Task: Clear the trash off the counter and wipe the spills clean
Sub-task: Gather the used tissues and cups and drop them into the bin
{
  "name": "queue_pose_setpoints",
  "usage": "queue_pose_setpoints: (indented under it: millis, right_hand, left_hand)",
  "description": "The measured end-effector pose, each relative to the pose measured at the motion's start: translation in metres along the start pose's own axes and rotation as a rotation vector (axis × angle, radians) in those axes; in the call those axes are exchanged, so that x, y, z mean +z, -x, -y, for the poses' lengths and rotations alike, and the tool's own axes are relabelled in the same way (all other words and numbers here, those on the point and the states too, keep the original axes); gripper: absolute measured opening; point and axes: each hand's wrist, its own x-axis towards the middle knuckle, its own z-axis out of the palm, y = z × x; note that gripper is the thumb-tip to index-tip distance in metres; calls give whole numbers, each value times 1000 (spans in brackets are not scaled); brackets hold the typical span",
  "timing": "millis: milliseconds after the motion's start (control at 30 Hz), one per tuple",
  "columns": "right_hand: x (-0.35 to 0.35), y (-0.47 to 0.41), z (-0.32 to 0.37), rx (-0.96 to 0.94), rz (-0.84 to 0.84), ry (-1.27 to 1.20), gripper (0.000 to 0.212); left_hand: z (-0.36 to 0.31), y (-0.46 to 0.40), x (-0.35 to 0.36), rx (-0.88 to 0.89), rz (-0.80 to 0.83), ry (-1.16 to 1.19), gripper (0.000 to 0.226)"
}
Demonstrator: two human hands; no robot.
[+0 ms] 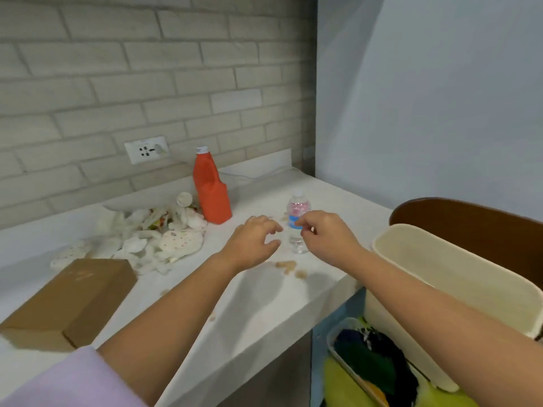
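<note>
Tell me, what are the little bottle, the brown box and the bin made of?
Little bottle: clear plastic, probably; you see through it. Brown box: cardboard, dull brown with folded edges. Bin: likely smooth cream plastic.

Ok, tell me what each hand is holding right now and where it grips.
Nothing is held. The left hand and right hand hover with curled fingers on either side of the small water bottle, not gripping it.

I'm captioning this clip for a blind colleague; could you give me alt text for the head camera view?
Two bare hands, left hand and right hand, reach toward a small water bottle standing on a white counter, neither clearly gripping it. Behind are an orange bottle, crumpled tissue trash, a cardboard box and brown spills; a cream bin stands right.
</note>
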Motion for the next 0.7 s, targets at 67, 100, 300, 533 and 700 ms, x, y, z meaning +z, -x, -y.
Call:
queue_pose_setpoints:
  millis: [67, 100, 300, 533, 700]
  right_hand:
    - [27, -16, 26, -30, 41, -26, 32]
    - [38, -22, 35, -46, 59, -31, 32]
    - [119, -66, 83, -87, 178, -40, 36]
    - [210, -106, 105, -107, 398, -1, 47]
    - [267, -121, 103, -123, 522, 50, 57]
  left_hand:
    - [37, 14, -13, -47, -11, 1, 35]
    - [51, 19, -18, -63, -16, -5, 32]
    - [156, 47, -49, -229, -42, -22, 33]
    - [257, 52, -65, -386, 19, -12, 40]
    - [288, 29, -63, -373, 60, -12, 40]
